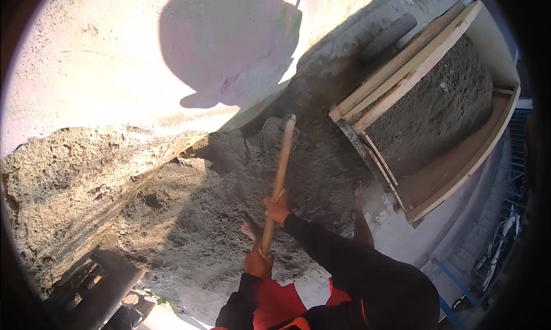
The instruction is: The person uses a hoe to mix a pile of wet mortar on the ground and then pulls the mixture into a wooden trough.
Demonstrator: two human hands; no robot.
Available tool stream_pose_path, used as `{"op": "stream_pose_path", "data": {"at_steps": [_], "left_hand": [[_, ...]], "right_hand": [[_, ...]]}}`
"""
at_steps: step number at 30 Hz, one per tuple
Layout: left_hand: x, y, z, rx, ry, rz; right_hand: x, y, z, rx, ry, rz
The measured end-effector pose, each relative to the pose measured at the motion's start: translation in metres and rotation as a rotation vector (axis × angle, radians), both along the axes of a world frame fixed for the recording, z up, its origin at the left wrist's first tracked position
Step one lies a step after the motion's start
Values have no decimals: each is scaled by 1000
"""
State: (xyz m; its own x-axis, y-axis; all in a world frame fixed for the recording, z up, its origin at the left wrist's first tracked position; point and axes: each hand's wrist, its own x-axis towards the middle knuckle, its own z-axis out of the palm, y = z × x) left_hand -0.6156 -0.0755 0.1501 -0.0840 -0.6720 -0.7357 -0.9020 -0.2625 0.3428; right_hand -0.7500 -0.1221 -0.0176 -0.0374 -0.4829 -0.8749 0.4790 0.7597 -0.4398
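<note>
A hoe [280, 166] with a long, light-brown wooden handle slants away from me. Its head rests in dark grey, damp-looking mortar or sand [321, 157], and the blade is partly hidden there. Low on the handle, near its end, my left hand [258, 264] is wrapped round the wood. Farther up, my right hand [278, 206] also grips it, with the fingers closed. Both forearms wear dark sleeves. My bare feet stand in the grey material on either side of the right forearm.
To the right stands a wooden-framed box [396, 97] partly filled with grey mix. A pale wall [103, 60] with a round shadow rises at far left. Along its foot lies a rough sandy heap [86, 180]. Wood and rubble [97, 284] sit at lower left; blue metal bars [459, 281] at lower right.
</note>
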Motion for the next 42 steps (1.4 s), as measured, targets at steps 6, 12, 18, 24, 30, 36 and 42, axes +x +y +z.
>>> {"op": "stream_pose_path", "data": {"at_steps": [6,12,18,24,30,36,42], "left_hand": [[17,177,51,105,-127,115],[-69,64,-94,105,344,235],[-189,-71,-206,615,770,488],[-244,-95,-263,696,940,727],[-263,-83,-243,684,903,913],[-299,-76,-219,678,869,859],[-265,-52,-248,-39,573,196]], "right_hand": [[2,124,123,-67,220,242],[-94,4,45,-127,441,-28],[-188,-90,-81,-7,887,136],[-235,-135,-104,102,991,327],[-237,-133,-115,270,1064,565],[-280,-126,-104,20,888,450],[-254,-92,-108,-75,661,-46]]}}
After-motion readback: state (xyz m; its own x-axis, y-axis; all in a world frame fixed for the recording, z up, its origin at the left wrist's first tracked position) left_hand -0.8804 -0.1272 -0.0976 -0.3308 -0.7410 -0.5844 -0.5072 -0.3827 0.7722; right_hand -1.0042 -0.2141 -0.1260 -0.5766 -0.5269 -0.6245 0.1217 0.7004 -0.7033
